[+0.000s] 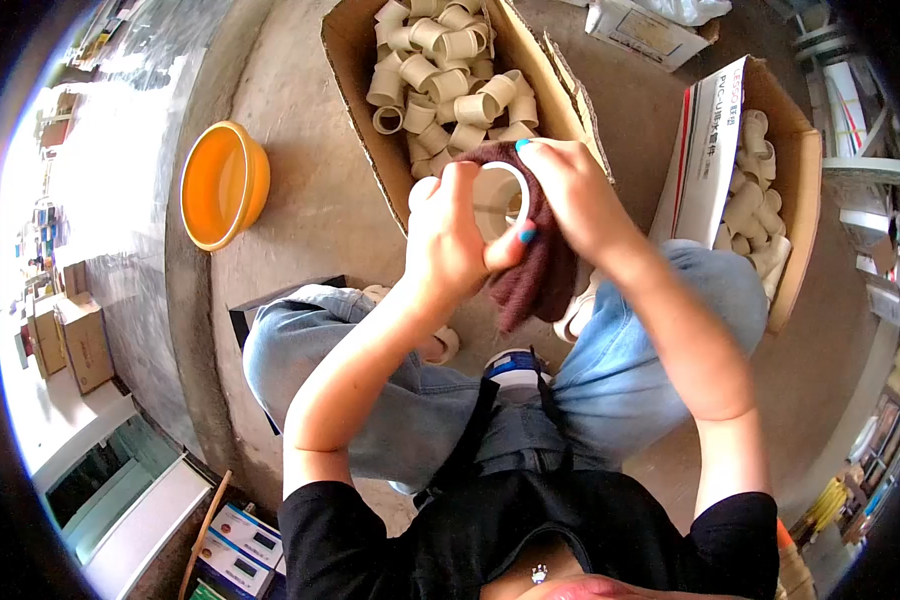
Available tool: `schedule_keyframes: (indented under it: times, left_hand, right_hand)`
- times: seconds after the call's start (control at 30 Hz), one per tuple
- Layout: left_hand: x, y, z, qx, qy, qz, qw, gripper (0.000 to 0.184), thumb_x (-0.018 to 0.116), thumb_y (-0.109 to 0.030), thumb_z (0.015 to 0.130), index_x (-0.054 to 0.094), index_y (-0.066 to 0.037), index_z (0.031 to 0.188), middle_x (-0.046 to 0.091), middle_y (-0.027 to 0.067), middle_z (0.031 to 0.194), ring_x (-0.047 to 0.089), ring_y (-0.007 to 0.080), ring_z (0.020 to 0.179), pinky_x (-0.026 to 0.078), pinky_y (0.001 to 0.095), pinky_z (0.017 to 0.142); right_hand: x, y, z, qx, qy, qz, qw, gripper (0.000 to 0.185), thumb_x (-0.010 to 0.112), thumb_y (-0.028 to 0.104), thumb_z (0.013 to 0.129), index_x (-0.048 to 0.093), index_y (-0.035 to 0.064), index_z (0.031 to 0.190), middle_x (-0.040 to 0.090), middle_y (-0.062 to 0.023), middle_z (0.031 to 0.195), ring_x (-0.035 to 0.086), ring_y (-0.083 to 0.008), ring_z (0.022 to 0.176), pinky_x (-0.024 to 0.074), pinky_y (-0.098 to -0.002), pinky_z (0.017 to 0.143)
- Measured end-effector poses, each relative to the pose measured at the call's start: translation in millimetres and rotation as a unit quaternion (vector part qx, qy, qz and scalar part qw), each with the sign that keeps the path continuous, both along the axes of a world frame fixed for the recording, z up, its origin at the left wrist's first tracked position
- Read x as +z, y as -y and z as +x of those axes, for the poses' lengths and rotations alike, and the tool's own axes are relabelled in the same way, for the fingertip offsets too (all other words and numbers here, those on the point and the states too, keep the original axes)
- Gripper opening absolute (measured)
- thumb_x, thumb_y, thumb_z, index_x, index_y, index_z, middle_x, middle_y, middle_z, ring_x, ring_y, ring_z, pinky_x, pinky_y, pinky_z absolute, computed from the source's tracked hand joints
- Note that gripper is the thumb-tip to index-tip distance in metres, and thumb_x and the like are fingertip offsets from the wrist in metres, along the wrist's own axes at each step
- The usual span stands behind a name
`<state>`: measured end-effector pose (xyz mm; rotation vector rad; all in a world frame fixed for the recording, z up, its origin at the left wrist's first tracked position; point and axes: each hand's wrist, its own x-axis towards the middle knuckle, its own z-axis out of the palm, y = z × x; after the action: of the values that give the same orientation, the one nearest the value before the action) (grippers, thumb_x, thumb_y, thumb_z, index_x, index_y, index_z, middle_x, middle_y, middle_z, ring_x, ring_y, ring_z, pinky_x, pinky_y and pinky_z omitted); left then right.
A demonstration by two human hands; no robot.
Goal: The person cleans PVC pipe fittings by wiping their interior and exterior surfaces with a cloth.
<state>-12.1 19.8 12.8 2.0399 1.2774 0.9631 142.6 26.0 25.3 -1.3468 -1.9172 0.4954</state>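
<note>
My left hand (445, 235) is closed round a white plastic pipe fitting (493, 195), its round opening facing up toward me. My right hand (575, 200) grips a dark brown cloth (535, 280) and presses it against the fitting's right side. The cloth wraps behind the fitting and hangs below it. Both hands are raised above my knees, at the near edge of an open cardboard box (570, 85). Many similar off-white pipe elbows (440, 75) lie heaped in that box.
On the left of the floor stands an orange basin (227, 190). A second cardboard box (798, 220), with a printed white flap, holds more fittings at the right. A white carton (640, 35) sits at the back. Shelving (860, 170) lines the right side.
</note>
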Motion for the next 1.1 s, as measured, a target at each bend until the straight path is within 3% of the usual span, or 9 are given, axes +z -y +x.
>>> schedule_keyframes:
  times: [0.13,0.2,0.3,0.5,0.6,0.67,0.83,0.9,1.1]
  left_hand:
    - [3.5,-2.7,-7.7,-0.049,-0.124,0.087,0.987,0.078,0.058,-0.067,0.061,0.050,0.002,0.096,0.055,0.0170,0.081,0.053,0.0294,0.074,0.035,0.0395,0.079]
    - [0.9,-9.4,-11.5,-0.047,-0.154,0.157,0.974,0.079,0.056,-0.069,0.062,0.050,0.002,0.096,0.055,0.0157,0.082,0.053,0.0283,0.074,0.034,0.0395,0.079]
    - [6.3,-19.0,-13.2,0.059,-0.114,0.284,0.950,0.071,0.055,-0.064,0.068,0.049,0.001,0.096,0.052,0.0102,0.088,0.047,0.0279,0.085,0.031,0.0427,0.080]
    - [25.1,-7.1,-3.2,-0.040,-0.116,0.232,0.965,0.010,0.060,-0.017,0.073,0.057,-0.010,0.079,0.054,0.0041,0.083,0.047,0.0251,0.089,0.026,0.0437,0.086]
    - [26.4,-3.7,-0.4,-0.047,-0.061,0.089,0.993,0.005,0.055,-0.009,0.077,0.056,-0.006,0.081,0.053,0.0063,0.081,0.049,0.0250,0.084,0.030,0.0408,0.085]
    - [24.1,1.1,1.1,-0.011,0.015,-0.078,0.997,0.005,0.051,-0.006,0.081,0.055,-0.004,0.083,0.052,0.0065,0.078,0.050,0.0208,0.079,0.035,0.0346,0.081]
    - [10.2,-13.9,4.6,0.107,0.366,-0.364,0.850,0.015,0.045,-0.011,0.089,0.056,-0.001,0.088,0.048,-0.0024,0.067,0.039,0.0053,0.055,0.035,0.0213,0.048]
    - [21.1,-13.9,5.3,0.109,0.358,-0.414,0.830,0.016,0.046,-0.012,0.089,0.055,0.000,0.085,0.049,-0.0023,0.068,0.041,0.0046,0.058,0.035,0.0205,0.051]
    - [0.6,-6.2,-2.8,-0.010,0.076,-0.095,0.993,0.007,0.052,-0.003,0.078,0.055,0.000,0.084,0.053,0.0089,0.068,0.050,0.0222,0.064,0.038,0.0311,0.060]
  right_hand:
    - [-9.0,-1.8,3.6,0.050,-0.198,-0.110,0.973,0.014,0.045,0.011,0.082,0.051,0.0001,0.078,0.057,-0.0197,0.077,0.057,-0.0339,0.074,0.0441,-0.0395,0.065]
    - [-6.6,-0.9,-1.2,0.037,-0.170,-0.085,0.981,0.013,0.045,0.011,0.081,0.050,-0.0001,0.076,0.056,-0.0186,0.074,0.056,-0.0347,0.073,0.0437,-0.0403,0.065]
    - [-2.9,0.0,-10.0,-0.037,-0.242,-0.127,0.961,0.020,0.040,0.011,0.084,0.047,-0.0037,0.074,0.054,-0.0206,0.070,0.052,-0.0383,0.067,0.0386,-0.0414,0.060]
    - [5.2,-1.1,-18.5,-0.109,-0.346,-0.141,0.921,0.026,0.039,0.018,0.087,0.049,-0.0038,0.076,0.051,-0.0218,0.064,0.050,-0.0352,0.061,0.0370,-0.0395,0.058]
    - [19.3,1.9,-17.0,-0.123,-0.302,-0.149,0.934,0.020,0.043,0.015,0.086,0.053,-0.0031,0.083,0.054,-0.0211,0.070,0.054,-0.0334,0.067,0.0407,-0.0396,0.064]
    - [9.6,0.3,-18.5,-0.093,-0.213,-0.022,0.972,0.019,0.046,0.013,0.083,0.054,-0.0037,0.089,0.056,-0.0210,0.078,0.055,-0.0340,0.074,0.0427,-0.0400,0.069]
    - [-5.5,7.4,-30.5,-0.011,0.037,0.100,0.994,0.039,0.048,0.006,0.079,0.047,-0.0033,0.116,0.049,-0.0192,0.116,0.047,-0.0337,0.108,0.0337,-0.0428,0.097]
    - [-11.1,10.3,-33.2,-0.017,0.044,0.086,0.995,0.044,0.048,0.006,0.079,0.043,-0.0026,0.121,0.046,-0.0185,0.120,0.044,-0.0331,0.112,0.0294,-0.0444,0.100]
    - [-5.4,-0.4,-27.9,-0.056,-0.064,0.037,0.996,0.029,0.048,0.014,0.082,0.053,-0.0022,0.106,0.057,-0.0191,0.102,0.055,-0.0324,0.094,0.0412,-0.0415,0.087]
